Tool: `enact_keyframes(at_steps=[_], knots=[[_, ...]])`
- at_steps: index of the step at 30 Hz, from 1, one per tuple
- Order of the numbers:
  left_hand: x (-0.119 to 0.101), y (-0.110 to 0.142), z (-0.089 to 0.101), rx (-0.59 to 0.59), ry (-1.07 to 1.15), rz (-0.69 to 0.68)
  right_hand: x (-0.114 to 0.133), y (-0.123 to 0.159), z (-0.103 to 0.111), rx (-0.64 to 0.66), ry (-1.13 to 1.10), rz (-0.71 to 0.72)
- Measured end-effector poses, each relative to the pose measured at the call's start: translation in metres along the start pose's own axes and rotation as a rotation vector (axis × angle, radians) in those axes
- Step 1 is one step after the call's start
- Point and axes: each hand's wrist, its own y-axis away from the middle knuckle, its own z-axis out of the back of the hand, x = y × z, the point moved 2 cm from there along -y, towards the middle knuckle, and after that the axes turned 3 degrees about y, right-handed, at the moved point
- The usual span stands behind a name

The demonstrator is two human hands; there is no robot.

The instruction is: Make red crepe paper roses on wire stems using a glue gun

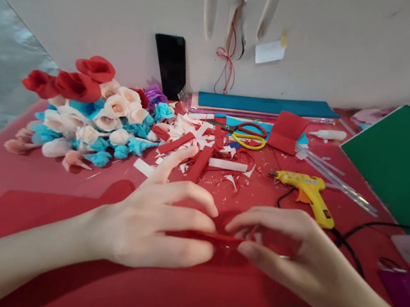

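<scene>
A thin piece of red crepe-like paper [225,238] is stretched between my two hands, seen nearly edge-on. My left hand [162,224] pinches its left end between thumb and forefinger, with the other fingers spread and one raised toward the scraps. At the right end, my right hand [280,243] grips it between thumb and curled fingers, partly hidden behind the hand. Beneath my left wrist lies a larger flat red sheet [24,213], with a rounded red piece [118,190] at its upper edge.
Paper flowers [90,114] in red, white and blue are heaped at left. Red and white scraps [200,158], yellow-and-red scissors [249,135] and a folded red piece [287,132] lie behind my hands. A yellow glue gun [306,190] with a black cord and a green board [401,164] are at right.
</scene>
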Motion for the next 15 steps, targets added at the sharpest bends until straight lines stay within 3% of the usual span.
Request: enact_keyframes(at_steps=[3,6,8,15], knots=[[0.000,-0.001,0.004,-0.018,-0.055,-0.013,-0.007,0.001,0.024,-0.250,0.229,-0.045],[0.002,-0.001,0.005,-0.035,-0.084,0.001,-0.033,0.012,0.045,-0.466,0.463,-0.237],[0.005,-0.001,0.005,-0.051,-0.093,0.002,-0.057,0.023,0.052,-0.495,0.544,-0.314],[0.011,-0.002,0.008,-0.123,-0.092,-0.002,-0.131,0.050,0.063,-0.412,0.699,-0.598]])
